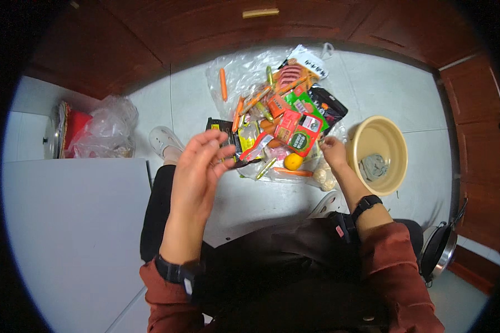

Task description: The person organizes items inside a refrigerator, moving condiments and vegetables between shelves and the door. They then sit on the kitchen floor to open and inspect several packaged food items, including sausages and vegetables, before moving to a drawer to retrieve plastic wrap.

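Observation:
My left hand (pixel 202 164) is raised in front of the left edge of a food pile, its fingers apart and nothing seen in it. My right hand (pixel 333 150) reaches to the pile's right edge, beside a red package (pixel 298 132); whether its curled fingers pinch anything I cannot tell. An orange round fruit (pixel 293 161) lies between the hands. Several orange sausage-like sticks (pixel 223 84), a black and yellow packet (pixel 229 133), a green packet (pixel 304 104) and a black packet (pixel 328 107) lie on a clear plastic bag (pixel 216 70). A bag of pale round food (pixel 326 178) sits below my right hand.
A beige plastic basin (pixel 403 154) with a greyish cloth-like thing (pixel 373 167) inside stands right of my right hand. Reddish-brown cabinets (pixel 254 31) border the floor. A white surface (pixel 75 208) and a plastic bag (pixel 114 129) are at left; a pan (pixel 443 249) is at lower right.

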{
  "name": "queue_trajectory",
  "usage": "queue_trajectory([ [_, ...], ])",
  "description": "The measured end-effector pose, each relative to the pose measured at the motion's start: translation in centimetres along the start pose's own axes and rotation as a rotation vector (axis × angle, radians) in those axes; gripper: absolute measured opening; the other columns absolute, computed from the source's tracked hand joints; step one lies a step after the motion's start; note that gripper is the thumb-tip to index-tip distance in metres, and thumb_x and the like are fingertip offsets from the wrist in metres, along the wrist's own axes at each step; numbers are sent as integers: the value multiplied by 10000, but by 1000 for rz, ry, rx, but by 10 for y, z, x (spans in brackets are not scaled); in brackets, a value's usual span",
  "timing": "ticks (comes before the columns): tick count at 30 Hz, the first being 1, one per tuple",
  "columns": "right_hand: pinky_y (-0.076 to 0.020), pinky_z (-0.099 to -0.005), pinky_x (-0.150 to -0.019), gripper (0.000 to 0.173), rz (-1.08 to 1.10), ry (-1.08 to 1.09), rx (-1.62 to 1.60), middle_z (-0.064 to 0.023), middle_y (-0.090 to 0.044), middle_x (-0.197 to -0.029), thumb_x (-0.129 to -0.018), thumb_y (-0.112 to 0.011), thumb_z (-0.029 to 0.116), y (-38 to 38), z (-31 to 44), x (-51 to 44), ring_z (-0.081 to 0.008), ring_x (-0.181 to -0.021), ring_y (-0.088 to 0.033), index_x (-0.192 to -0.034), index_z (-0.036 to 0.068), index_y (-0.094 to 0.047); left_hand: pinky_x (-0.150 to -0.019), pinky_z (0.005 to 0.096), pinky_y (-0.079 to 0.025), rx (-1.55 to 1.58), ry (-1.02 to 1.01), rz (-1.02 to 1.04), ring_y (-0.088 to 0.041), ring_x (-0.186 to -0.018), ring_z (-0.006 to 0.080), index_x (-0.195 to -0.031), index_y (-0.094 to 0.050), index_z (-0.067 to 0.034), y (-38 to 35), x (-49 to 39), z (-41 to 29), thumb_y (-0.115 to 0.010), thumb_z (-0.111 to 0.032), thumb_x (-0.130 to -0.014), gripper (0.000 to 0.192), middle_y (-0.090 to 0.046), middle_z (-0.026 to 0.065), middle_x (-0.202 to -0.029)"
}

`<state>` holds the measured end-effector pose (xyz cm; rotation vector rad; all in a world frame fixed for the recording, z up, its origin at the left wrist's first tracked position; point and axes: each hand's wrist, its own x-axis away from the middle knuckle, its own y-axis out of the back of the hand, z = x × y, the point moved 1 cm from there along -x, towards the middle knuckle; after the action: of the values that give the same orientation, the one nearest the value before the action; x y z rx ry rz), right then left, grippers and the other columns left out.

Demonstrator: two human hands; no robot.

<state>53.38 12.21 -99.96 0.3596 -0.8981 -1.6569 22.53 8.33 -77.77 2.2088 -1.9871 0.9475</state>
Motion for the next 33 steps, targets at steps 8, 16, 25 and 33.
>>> queue_trajectory([
  [8,-400,-476,-868,582,29,374,589,-138,-561,-1088,-638,-769,224,-49,47,-48,-336,-1112,-439,-1151,115,-518,-789,297,-451,-5,133,-68,-572,-953,183,-1104,-511,-11,15,0,9,-495,-111,-898,230,-538,105,-1155],
  [16,-462,-375,-776,407,359,158,304,-124,-620,-926,-662,-758,160,-64,7,-43,-276,-882,-576,-1010,64,-568,-810,316,-455,-117,309,-200,-552,-968,184,-1100,-531,-48,57,-36,90,-505,-127,-890,226,-553,85,-1103],
  [25,-468,-250,-782,324,912,-32,-813,9,-615,-938,-783,-643,4,-44,45,-15,-81,-831,-563,-1092,32,-554,-950,355,-392,-300,197,-14,-503,-1096,220,-1281,-403,4,62,-88,236,-668,-79,-770,582,-483,108,-1258],
  [33,-464,-318,-780,586,185,127,-252,-118,-612,-966,-708,-736,344,-90,52,-98,-197,-852,-576,-1132,-16,-550,-845,284,-438,-169,104,-114,-547,-975,148,-1156,-535,-23,87,-94,205,-615,-19,-797,368,-596,58,-1069],
])
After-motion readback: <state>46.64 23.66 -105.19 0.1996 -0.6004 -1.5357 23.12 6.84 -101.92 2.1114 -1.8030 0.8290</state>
